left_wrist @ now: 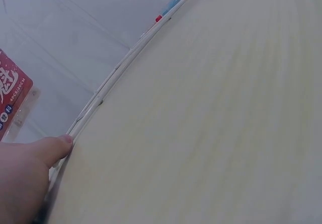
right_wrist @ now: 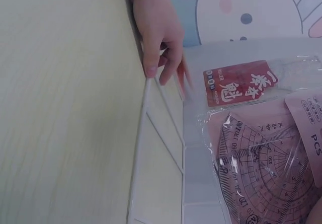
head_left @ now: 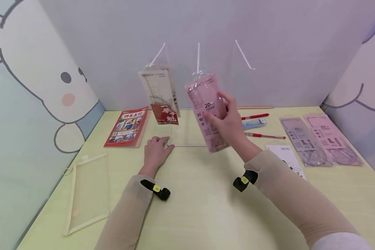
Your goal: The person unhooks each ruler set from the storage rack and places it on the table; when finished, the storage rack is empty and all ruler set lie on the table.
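Two long beige fabric sleeves (head_left: pixel 125 211) w/ black wrist straps (head_left: pixel 251 176) were seen nearest, over a pale-yellow wood-grain table (head_left: pixel 200 208). A white thin-wire rack (head_left: pixel 193 146) w/ three raised prongs was set at the back. A cream-edged rectangular mesh pouch (head_left: pixel 90 191) was laid L, a red glossy illustrated book (head_left: pixel 128 126) behind it. A flat pink plastic-wrapped protractor pkt (head_left: pixel 200 100) was held tilted nr the middle prong, above the table; whether it was hooked couldn't be told. On the L prong a cream-and-red plastic-wrapped pkt (head_left: pixel 157 86) was hung. The pink pkt was pinched btwn R hand (head_left: pixel 229 121) thumb & fingers; the rack's front L corner was gripped by the L hand (head_left: pixel 156 152).
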Motion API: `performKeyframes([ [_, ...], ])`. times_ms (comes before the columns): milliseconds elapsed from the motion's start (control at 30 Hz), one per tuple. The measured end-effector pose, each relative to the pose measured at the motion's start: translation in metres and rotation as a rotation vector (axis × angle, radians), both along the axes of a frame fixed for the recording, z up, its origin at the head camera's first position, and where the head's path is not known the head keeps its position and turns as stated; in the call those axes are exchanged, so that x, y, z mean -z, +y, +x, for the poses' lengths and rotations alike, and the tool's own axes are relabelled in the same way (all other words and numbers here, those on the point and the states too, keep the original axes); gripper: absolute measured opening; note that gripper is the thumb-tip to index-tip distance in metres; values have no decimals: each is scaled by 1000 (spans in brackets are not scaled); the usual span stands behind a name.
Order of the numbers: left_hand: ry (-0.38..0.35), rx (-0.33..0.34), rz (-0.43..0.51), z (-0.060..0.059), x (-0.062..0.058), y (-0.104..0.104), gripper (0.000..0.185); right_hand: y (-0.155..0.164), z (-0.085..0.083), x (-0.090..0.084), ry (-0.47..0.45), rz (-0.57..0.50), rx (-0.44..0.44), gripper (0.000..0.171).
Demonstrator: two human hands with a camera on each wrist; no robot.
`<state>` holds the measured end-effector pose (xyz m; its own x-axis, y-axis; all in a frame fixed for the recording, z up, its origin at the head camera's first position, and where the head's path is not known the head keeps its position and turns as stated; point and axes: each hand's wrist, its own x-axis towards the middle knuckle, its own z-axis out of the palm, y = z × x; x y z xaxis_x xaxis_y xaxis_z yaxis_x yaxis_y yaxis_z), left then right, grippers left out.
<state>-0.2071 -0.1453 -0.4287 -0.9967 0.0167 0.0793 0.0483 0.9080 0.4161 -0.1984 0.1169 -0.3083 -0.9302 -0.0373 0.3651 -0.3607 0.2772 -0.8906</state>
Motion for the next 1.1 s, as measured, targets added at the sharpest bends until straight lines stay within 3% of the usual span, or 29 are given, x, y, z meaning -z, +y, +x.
performKeyframes([
  [400,-3,7,2,-1,1,-1,53,4,13,-9,11,-8,1,72],
  [600,-1,12,1,-2,2,0,53,24,23,8,-128,114,31,72],
  [733,1,15,1,-2,2,0,53,39,26,23,-216,134,18,72],
  [1100,8,14,0,-1,4,-1,53,74,32,55,-251,154,-17,67],
])
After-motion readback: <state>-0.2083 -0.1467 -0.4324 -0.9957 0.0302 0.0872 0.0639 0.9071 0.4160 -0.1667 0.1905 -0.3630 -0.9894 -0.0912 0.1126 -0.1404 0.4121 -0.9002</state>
